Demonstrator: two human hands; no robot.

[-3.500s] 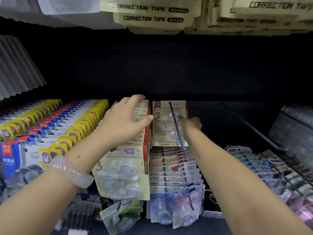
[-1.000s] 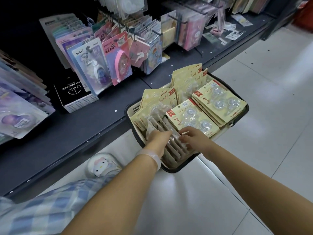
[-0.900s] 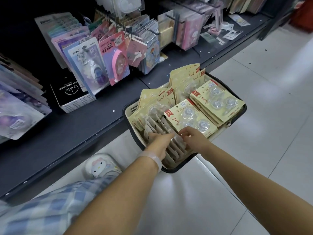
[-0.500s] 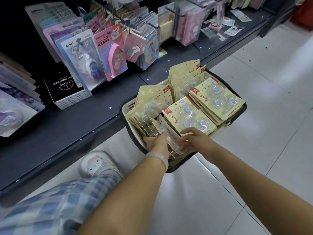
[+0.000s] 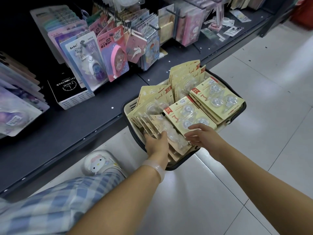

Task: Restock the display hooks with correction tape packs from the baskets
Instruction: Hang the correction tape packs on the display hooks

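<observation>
A black-rimmed basket (image 5: 184, 164) stands on the white floor, full of beige correction tape packs (image 5: 218, 102), each with three clear tapes. My left hand (image 5: 156, 143) grips a bunch of upright packs (image 5: 171, 134) at the basket's near left side, thumb over their top. My right hand (image 5: 201, 135) rests with spread fingers on the near edge of a flat pack (image 5: 186, 116) beside that bunch. Display hooks (image 5: 174, 14) hang above the dark shelf with other packs on them.
A dark low shelf (image 5: 71, 129) runs along the left and top, with a black box (image 5: 71, 89) and hanging stationery cards (image 5: 111, 53). My checked trouser leg (image 5: 55, 200) and a white slipper (image 5: 100, 163) sit left of the basket. White tiled floor (image 5: 262, 158) lies on the right.
I turned from the hooks down to the basket. In the last second my left hand has closed round a bunch of upright packs and tilted it, while my right hand moved onto a flat pack.
</observation>
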